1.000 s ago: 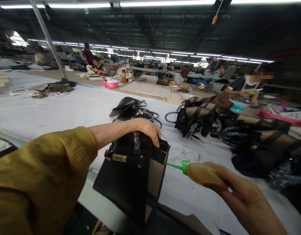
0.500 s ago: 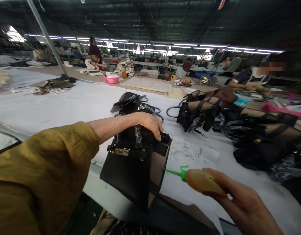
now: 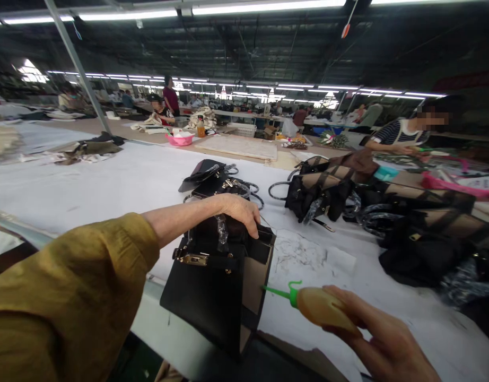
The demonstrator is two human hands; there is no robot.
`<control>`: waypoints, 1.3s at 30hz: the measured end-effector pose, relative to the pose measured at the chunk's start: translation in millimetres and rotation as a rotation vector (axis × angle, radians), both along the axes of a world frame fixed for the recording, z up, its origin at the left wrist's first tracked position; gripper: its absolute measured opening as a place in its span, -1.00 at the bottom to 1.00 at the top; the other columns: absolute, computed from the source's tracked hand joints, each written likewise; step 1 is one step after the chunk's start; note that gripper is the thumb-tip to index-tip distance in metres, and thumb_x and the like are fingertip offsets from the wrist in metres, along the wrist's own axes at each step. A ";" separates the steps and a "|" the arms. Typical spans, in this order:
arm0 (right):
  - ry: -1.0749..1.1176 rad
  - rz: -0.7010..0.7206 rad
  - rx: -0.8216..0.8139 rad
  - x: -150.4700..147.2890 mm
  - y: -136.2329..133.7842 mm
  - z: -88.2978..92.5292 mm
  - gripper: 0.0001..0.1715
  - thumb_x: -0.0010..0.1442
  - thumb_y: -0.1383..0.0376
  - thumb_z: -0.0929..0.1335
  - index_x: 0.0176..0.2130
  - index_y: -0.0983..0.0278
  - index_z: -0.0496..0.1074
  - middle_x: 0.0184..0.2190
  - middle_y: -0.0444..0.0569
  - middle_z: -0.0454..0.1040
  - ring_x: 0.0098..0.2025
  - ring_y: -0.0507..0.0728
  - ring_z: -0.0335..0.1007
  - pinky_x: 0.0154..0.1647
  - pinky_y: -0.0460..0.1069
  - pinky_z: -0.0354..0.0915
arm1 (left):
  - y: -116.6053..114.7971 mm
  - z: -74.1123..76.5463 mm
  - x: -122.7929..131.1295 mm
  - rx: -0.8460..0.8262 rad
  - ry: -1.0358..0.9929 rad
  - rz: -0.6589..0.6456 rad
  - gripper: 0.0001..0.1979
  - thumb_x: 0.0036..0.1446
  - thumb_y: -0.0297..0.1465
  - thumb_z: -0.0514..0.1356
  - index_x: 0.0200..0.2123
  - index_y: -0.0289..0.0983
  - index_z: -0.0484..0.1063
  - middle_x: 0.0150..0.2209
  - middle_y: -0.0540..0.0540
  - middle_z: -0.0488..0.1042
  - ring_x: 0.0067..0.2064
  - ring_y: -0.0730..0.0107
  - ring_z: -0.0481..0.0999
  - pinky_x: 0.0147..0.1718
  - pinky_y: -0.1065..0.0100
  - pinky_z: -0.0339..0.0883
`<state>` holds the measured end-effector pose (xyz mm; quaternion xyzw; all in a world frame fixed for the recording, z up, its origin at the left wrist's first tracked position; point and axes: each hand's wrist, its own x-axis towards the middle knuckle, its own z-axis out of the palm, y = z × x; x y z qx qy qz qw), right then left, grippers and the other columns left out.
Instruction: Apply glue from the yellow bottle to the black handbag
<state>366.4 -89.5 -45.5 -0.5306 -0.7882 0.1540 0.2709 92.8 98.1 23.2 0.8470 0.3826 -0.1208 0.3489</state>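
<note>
A black handbag point(image 3: 207, 297) with gold hardware lies on the white-covered table, its near part reaching over the front edge. My left hand point(image 3: 240, 212) is closed on the bag's upper right edge, fingertips bent over it. In my right hand point(image 3: 372, 329) is a glue bottle point(image 3: 324, 307), amber and held on its side. Its thin green nozzle points left, the tip at the bag's beige open side panel point(image 3: 254, 284). Whether the tip touches the panel I cannot tell. Plastic-wrapped handles point(image 3: 223, 233) show below my left wrist.
More black handbags point(image 3: 324, 191) stand to the right with wrapped handles. Further back are a pink basin point(image 3: 180, 139), a bottle of amber liquid point(image 3: 200, 127) and a pale board point(image 3: 238, 147). A co-worker in a striped top point(image 3: 399, 132) works at the far right.
The view has tilted up, so the table scene sits slightly lower. Both hands keep their holds, and the nozzle tip stays by the bag's side panel.
</note>
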 end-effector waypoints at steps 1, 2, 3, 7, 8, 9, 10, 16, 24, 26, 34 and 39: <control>0.017 -0.028 0.048 -1.2 3.6 2.7 -0.65 0.13 0.12 0.34 -0.08 0.14 0.43 -0.18 -0.11 0.55 -0.22 0.17 0.50 -0.25 -0.09 0.41 | -0.4 -0.1 0.3 -0.030 0.005 -0.022 -0.67 -0.20 -0.16 0.26 -0.39 -0.27 0.55 -0.50 0.04 0.48 -0.46 0.44 0.37 -0.45 0.46 0.20; 0.031 -0.054 0.083 -2.4 7.5 5.8 -0.65 0.12 0.11 0.34 -0.09 0.14 0.44 -0.18 -0.10 0.55 -0.22 0.18 0.50 -0.25 -0.08 0.40 | -0.9 0.0 0.8 -0.058 0.008 -0.039 -0.68 -0.17 -0.17 0.25 -0.39 -0.28 0.54 -0.51 0.04 0.47 -0.48 0.45 0.36 -0.48 0.47 0.19; 0.042 -0.078 0.107 -3.7 11.4 8.9 -0.65 0.12 0.09 0.33 -0.10 0.14 0.44 -0.18 -0.10 0.55 -0.22 0.19 0.50 -0.25 -0.07 0.40 | -1.5 0.2 1.2 -0.078 0.010 -0.048 -0.69 -0.16 -0.19 0.24 -0.39 -0.30 0.53 -0.52 0.03 0.46 -0.49 0.46 0.35 -0.50 0.47 0.19; 0.036 -0.123 0.152 -6.6 24.2 16.7 -0.63 0.15 0.07 0.31 -0.08 0.16 0.42 -0.14 -0.05 0.52 -0.16 0.21 0.47 -0.23 -0.03 0.39 | -2.8 0.7 2.0 -0.120 0.003 -0.035 -0.70 -0.16 -0.21 0.23 -0.40 -0.31 0.52 -0.54 0.03 0.43 -0.51 0.46 0.34 -0.53 0.46 0.18; 0.031 -0.126 0.166 -6.6 25.9 17.0 -0.62 0.16 0.07 0.31 -0.07 0.17 0.41 -0.13 -0.03 0.52 -0.15 0.22 0.46 -0.23 -0.02 0.39 | -2.5 0.4 1.8 -0.126 0.001 -0.034 -0.71 -0.16 -0.21 0.23 -0.40 -0.30 0.52 -0.54 0.04 0.43 -0.51 0.46 0.34 -0.53 0.46 0.19; 0.028 -0.130 0.176 -6.5 26.8 16.7 -0.62 0.16 0.08 0.30 -0.07 0.17 0.41 -0.12 -0.02 0.51 -0.15 0.22 0.46 -0.22 -0.01 0.39 | -1.9 -0.1 1.5 -0.127 -0.004 -0.035 -0.71 -0.16 -0.20 0.23 -0.41 -0.30 0.52 -0.54 0.04 0.44 -0.51 0.46 0.34 -0.52 0.47 0.19; 0.026 -0.129 0.182 -6.5 27.0 16.2 -0.63 0.17 0.08 0.30 -0.07 0.17 0.41 -0.12 -0.02 0.51 -0.15 0.22 0.46 -0.23 -0.01 0.39 | -1.2 -0.7 1.1 -0.120 -0.009 -0.040 -0.71 -0.17 -0.20 0.24 -0.41 -0.30 0.52 -0.53 0.04 0.44 -0.51 0.47 0.34 -0.52 0.47 0.19; 0.058 -0.119 0.146 -10.4 16.5 11.7 -0.62 0.15 0.03 0.31 -0.10 0.15 0.44 -0.17 -0.05 0.54 -0.18 0.22 0.48 -0.22 0.00 0.40 | 2.1 -2.8 -3.1 -0.095 -0.017 -0.042 -0.68 -0.17 -0.19 0.25 -0.37 -0.28 0.54 -0.52 0.03 0.46 -0.49 0.46 0.35 -0.49 0.46 0.20; 0.049 -0.056 0.024 -4.1 0.2 -3.2 -0.62 0.13 0.07 0.32 -0.11 0.18 0.46 -0.19 -0.03 0.55 -0.24 0.24 0.51 -0.29 -0.02 0.43 | 3.9 7.1 -5.7 0.060 -0.048 -0.054 -0.69 -0.16 -0.20 0.25 -0.38 -0.30 0.54 -0.54 0.05 0.44 -0.48 0.47 0.33 -0.47 0.46 0.16; 0.021 -0.029 -0.013 -0.4 -1.5 -7.7 -0.62 0.13 0.10 0.33 -0.07 0.17 0.44 -0.17 -0.04 0.54 -0.21 0.23 0.50 -0.27 -0.04 0.42 | 4.1 9.2 -5.5 0.107 -0.052 -0.059 -0.70 -0.16 -0.20 0.25 -0.40 -0.30 0.54 -0.56 0.06 0.42 -0.48 0.47 0.32 -0.48 0.46 0.14; 0.045 -0.005 -0.105 -7.5 -6.7 -14.8 -0.70 0.15 0.17 0.32 -0.10 0.13 0.45 -0.18 -0.09 0.55 -0.20 0.20 0.49 -0.28 -0.06 0.41 | 2.0 9.8 -5.6 0.181 -0.043 -0.077 -0.70 -0.14 -0.18 0.23 -0.45 -0.31 0.52 -0.62 0.07 0.33 -0.53 0.49 0.25 -0.53 0.43 0.06; 0.074 0.008 -0.152 -10.7 -6.9 -15.4 -0.72 0.16 0.20 0.31 -0.10 0.12 0.44 -0.20 -0.14 0.55 -0.23 0.17 0.49 -0.30 -0.09 0.40 | -0.8 10.0 -5.6 0.186 -0.046 -0.083 -0.71 -0.12 -0.18 0.21 -0.48 -0.31 0.50 -0.65 0.08 0.27 -0.56 0.50 0.20 -0.56 0.42 0.02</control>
